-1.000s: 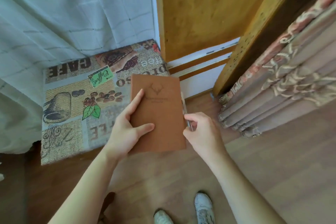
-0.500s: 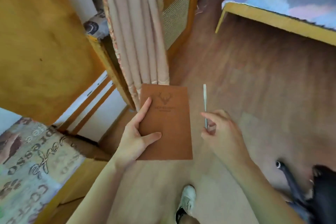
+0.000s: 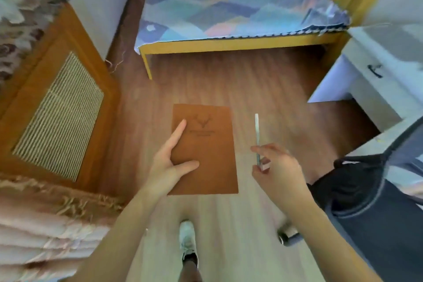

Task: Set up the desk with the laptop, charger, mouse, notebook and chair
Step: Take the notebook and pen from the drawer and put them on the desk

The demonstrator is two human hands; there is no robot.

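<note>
Swinging from the curtain towards the white desk point(image 3: 375, 80), the brown notebook point(image 3: 206, 155) is gripped by the left hand point(image 3: 168, 167), a pen point(image 3: 257, 135) pinched by the right hand point(image 3: 278, 167)

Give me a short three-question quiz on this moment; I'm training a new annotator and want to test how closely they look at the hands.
1. True or false: the left hand holds the brown notebook with its thumb on the cover.
2. Multiple choice: the right hand pinches A) a mouse, B) a thin white pen, C) a charger plug.
3. Fill in: the notebook cover bears a printed ____ emblem.

Key
1. True.
2. B; the pen points away from the person, apart from the notebook.
3. Antlered deer head.
</note>
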